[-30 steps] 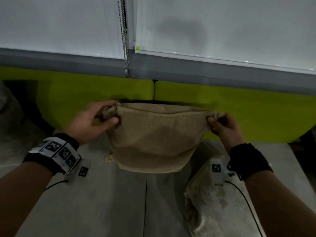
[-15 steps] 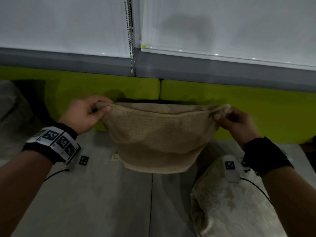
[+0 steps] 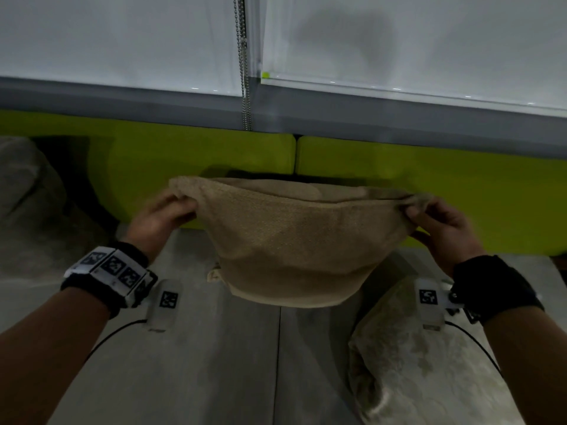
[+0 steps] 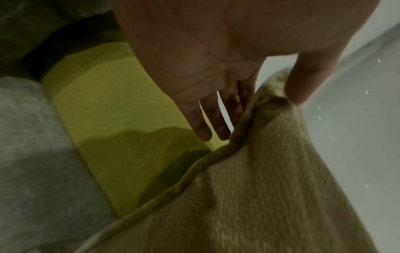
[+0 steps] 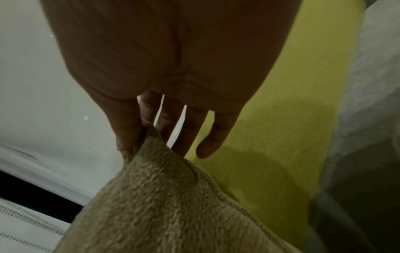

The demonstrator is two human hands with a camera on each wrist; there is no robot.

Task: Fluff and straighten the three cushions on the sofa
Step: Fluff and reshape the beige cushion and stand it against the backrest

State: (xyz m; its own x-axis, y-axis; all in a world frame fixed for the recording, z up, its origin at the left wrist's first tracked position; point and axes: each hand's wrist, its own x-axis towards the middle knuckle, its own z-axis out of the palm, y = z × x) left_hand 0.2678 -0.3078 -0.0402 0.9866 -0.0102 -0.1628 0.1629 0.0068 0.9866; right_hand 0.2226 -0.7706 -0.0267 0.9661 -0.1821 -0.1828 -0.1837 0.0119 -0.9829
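Observation:
A tan woven cushion (image 3: pixel 294 240) hangs in the air above the grey sofa seat (image 3: pixel 214 363), held by its two upper corners. My left hand (image 3: pixel 171 210) pinches the left corner between thumb and fingers; in the left wrist view the thumb (image 4: pixel 307 80) presses the cushion (image 4: pixel 259 196) edge. My right hand (image 3: pixel 429 216) pinches the right corner, the thumb (image 5: pixel 125 126) clamped on the cushion (image 5: pixel 162 205) fabric. A pale patterned cushion (image 3: pixel 414 369) lies on the seat at the lower right. A grey cushion (image 3: pixel 27 204) leans at the far left.
The lime-green sofa back (image 3: pixel 429 191) runs behind the tan cushion. Above it are a grey sill (image 3: pixel 122 102), white blinds (image 3: pixel 399 38) and a bead chain (image 3: pixel 244 62). A seam (image 3: pixel 277 363) splits the grey seat.
Both hands have lifted the tan cushion slightly and pulled its top corners further apart, stretching the top edge. The left corner now pokes out beyond the left fingers.

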